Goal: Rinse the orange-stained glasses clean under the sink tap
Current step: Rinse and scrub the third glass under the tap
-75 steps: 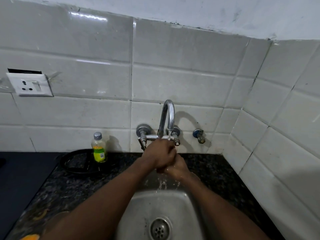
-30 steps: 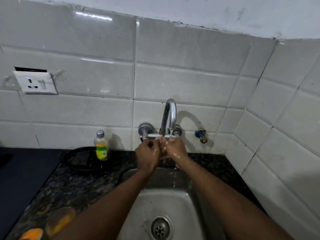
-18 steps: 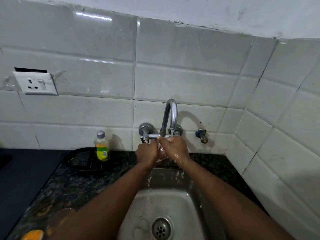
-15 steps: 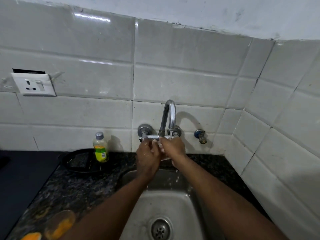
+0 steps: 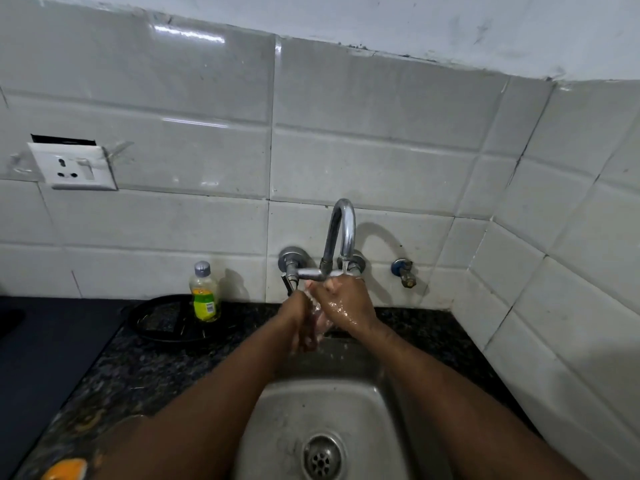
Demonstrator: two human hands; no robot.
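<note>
Water runs from the chrome tap (image 5: 341,230) onto my two wet hands, which are pressed together above the steel sink (image 5: 277,420). My left hand (image 5: 299,320) points its fingers down toward the basin. Against it lies my right hand (image 5: 348,306), its fingers bent over the top of the left. Something pale shows between the palms; I cannot tell whether a glass is there. An orange-stained glass (image 5: 64,469) stands on the counter at the bottom left, and my left forearm hides most of what is beside it.
A small bottle with a yellow-green label (image 5: 205,294) stands on a black round tray (image 5: 162,323) left of the tap. Dark speckled counter (image 5: 138,372) surrounds the sink. White tiled walls close in behind and on the right. A wall socket (image 5: 74,166) sits upper left.
Both hands have stayed under the running tap, rubbing against each other. The left hand has dropped a little, with its fingers now pointing down. The view has shifted slightly.
</note>
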